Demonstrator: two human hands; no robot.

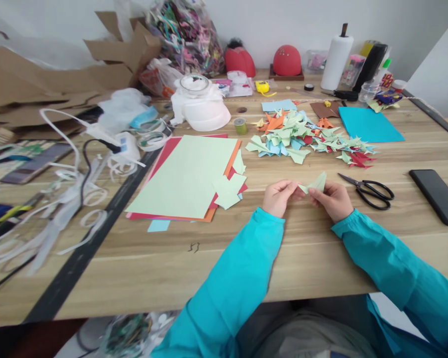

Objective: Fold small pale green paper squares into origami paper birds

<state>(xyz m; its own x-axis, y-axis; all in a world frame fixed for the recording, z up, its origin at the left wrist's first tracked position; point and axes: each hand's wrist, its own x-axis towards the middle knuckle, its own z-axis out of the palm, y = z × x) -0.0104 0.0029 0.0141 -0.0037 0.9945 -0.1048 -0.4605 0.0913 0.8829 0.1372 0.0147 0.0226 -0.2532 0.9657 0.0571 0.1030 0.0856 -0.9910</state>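
Stack of coloured sheets point(186, 179) at 9 o'clock, flat and within reach; my left hand point(279, 197), then the pale green folded paper point(315, 184) pinched between it and my right hand point(334, 200), one end each to steady it above the table point(246, 258); scissors point(371, 191) at 3 o'clock; phone point(438, 195) beyond.

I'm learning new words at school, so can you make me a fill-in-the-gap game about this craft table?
1. The left hand and the right hand both hold a folded paper that is pale ____.
2. The scissors lie on the table to the ____ of the hands.
3. In the stack of sheets, the pale green sheet lies on ____.

Missing words: green; right; top.
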